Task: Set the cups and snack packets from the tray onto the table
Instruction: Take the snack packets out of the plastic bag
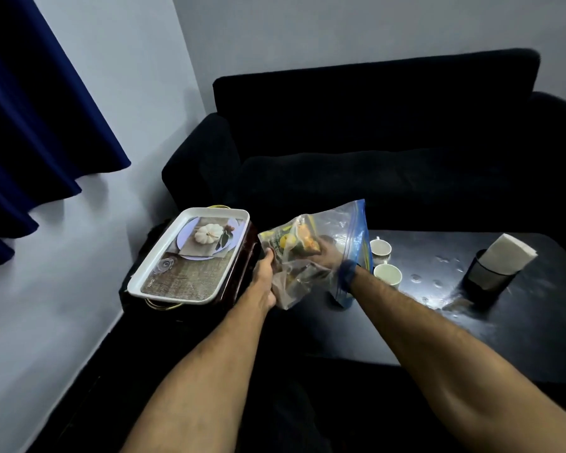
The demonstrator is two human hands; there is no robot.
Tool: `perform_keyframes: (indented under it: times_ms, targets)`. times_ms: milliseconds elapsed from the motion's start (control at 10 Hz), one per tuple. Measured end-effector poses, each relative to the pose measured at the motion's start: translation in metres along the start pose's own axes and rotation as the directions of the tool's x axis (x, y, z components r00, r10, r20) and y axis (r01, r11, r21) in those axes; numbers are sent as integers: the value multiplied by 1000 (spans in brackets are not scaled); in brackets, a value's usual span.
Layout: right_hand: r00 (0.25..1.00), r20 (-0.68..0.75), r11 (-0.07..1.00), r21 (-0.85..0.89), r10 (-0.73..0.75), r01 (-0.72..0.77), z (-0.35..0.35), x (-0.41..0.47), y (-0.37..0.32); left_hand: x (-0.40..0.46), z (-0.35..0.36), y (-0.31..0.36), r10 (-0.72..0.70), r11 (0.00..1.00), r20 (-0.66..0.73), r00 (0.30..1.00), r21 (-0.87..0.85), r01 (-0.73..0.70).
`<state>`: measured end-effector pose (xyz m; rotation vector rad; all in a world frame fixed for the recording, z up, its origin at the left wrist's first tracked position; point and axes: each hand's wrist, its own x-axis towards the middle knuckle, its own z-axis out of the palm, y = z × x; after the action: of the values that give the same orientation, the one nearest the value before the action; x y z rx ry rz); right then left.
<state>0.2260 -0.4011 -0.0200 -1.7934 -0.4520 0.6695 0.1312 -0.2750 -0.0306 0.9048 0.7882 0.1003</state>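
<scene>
Now my left hand [264, 282] grips clear blue-zip plastic bag [340, 237] outside; right hand [327, 258] inside clasps yellow-orange snack packet [303, 243]. Withdraw slowly, set near white cups [381, 253].

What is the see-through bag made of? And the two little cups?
The bag looks like thin, clear plastic: it crinkles, shows the packets inside, and has a blue zip strip. The two cups look like glazed ceramic, pale and smooth, though I can't be certain.
</scene>
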Motion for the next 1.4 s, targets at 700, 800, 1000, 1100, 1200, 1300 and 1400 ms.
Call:
perform_keyframes:
  times_ms: [700,800,1000,1100,1200,1300,1400]
  targets:
    - [993,-75,875,469,-93,117,-16,-43,-38,-18,18,27,503,864,-431,749,261,-430]
    - [994,-51,846,521,-100,112,-31,-45,-42,-18,7,39,514,858,-498,699,291,-423]
    - [992,-124,816,572,-10,79,-60,-46,-30,-23,-12,56,522,852,-530,668,296,-432]
    - [988,-147,816,567,-36,114,-63,-46,-30,-25,-10,51,362,912,-340,868,320,-256]
    - [985,-173,808,576,-28,124,-61,-43,-25,-23,-7,43,364,888,-353,862,412,-207]
    - [952,-305,802,572,12,173,-64,-40,-19,-30,-11,50,504,839,-504,701,478,-260]
    - [905,-420,728,641,71,241,-71,-38,-11,-29,-25,65,564,810,-547,619,512,-286]
